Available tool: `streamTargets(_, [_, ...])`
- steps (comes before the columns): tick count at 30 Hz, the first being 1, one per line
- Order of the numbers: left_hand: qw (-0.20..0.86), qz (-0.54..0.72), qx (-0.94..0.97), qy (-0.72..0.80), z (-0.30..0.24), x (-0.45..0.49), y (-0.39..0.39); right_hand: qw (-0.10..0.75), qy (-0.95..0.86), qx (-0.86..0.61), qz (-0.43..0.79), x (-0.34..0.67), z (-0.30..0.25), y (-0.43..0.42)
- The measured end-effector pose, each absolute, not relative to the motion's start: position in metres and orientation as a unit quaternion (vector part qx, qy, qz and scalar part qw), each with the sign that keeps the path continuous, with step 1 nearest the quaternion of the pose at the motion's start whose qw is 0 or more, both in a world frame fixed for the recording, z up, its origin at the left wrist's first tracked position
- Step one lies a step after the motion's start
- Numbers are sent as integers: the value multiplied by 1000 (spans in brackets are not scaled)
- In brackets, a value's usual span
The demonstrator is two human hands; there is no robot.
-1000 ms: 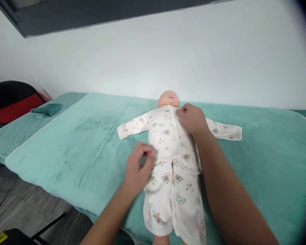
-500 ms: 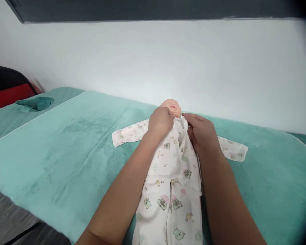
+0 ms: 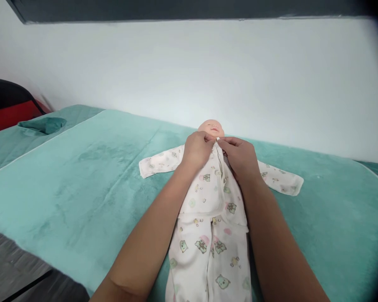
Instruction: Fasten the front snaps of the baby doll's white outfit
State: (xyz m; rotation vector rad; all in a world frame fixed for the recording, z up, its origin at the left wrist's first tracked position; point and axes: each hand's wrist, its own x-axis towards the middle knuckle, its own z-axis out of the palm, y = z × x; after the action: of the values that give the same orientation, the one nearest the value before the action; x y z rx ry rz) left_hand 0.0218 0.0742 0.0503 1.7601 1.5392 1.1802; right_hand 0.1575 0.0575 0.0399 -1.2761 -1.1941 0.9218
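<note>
A baby doll lies face up on a teal towel, dressed in a white printed shirt and matching trousers. Both sleeves are spread out sideways. My left hand and my right hand meet at the shirt's neckline just under the doll's chin. Each hand has its fingers closed in a pinch on the shirt's front edge near the collar.
A folded dark teal cloth lies at the far left of the covered table. A black and red chair stands behind it. A white wall runs behind the table. The table's front edge drops to a dark floor at lower left.
My left hand rose from the doll's waist to the neckline and joined my right hand there. Both hands then drew the shirt's front edges together at the collar.
</note>
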Motion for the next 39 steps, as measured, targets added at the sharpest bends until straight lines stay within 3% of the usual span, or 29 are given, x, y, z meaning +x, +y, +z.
streamTargets(9, [456, 509, 561, 467, 50, 18, 72, 565, -500, -516, 405, 161, 34, 57])
streamTargets(21, [361, 480, 635, 487, 48, 15, 74, 518, -569, -530, 356, 160, 45, 50])
streamTargets(27, [373, 470, 615, 512, 53, 17, 70, 463, -634, -542, 300, 158, 49, 48])
streamTargets(35, [388, 472, 590, 528, 54, 20, 71, 469, -609, -476, 428, 167, 45, 50])
streamTargets(39, [432, 481, 562, 516, 55, 20, 70, 497, -573, -495, 424, 166, 44, 52])
